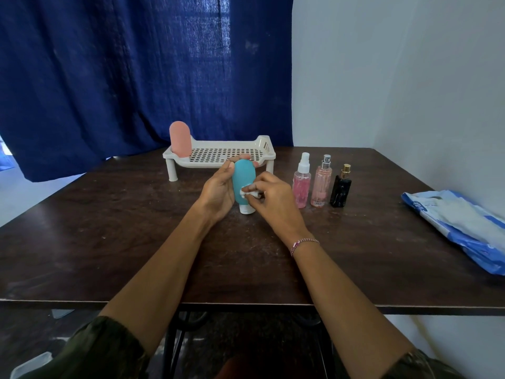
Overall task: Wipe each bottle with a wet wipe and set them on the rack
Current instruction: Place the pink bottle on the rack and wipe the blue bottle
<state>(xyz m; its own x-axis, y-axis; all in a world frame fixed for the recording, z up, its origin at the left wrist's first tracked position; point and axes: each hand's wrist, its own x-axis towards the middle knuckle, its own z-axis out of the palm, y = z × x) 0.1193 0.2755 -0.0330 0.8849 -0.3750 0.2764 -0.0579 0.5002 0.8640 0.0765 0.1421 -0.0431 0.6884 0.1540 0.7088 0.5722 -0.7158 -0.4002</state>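
- One pink bottle point(179, 138) is already set on the rack point(266, 149).
- The teal bottle point(244, 184), above the desk point(109, 214), is gripped by the left hand point(218, 187) and wiped with a wet wipe point(249, 191) pinched in the right hand point(270, 198).
- Three spray bottles point(321, 181) remain unwiped, it seems.

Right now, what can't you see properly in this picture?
Head view:
- Sides of the teal bottle: hidden by the left hand and right hand.
- Most of the wipe: under the right hand's fingers.
- Part of the pack: cut off by the right edge; its print is too small.
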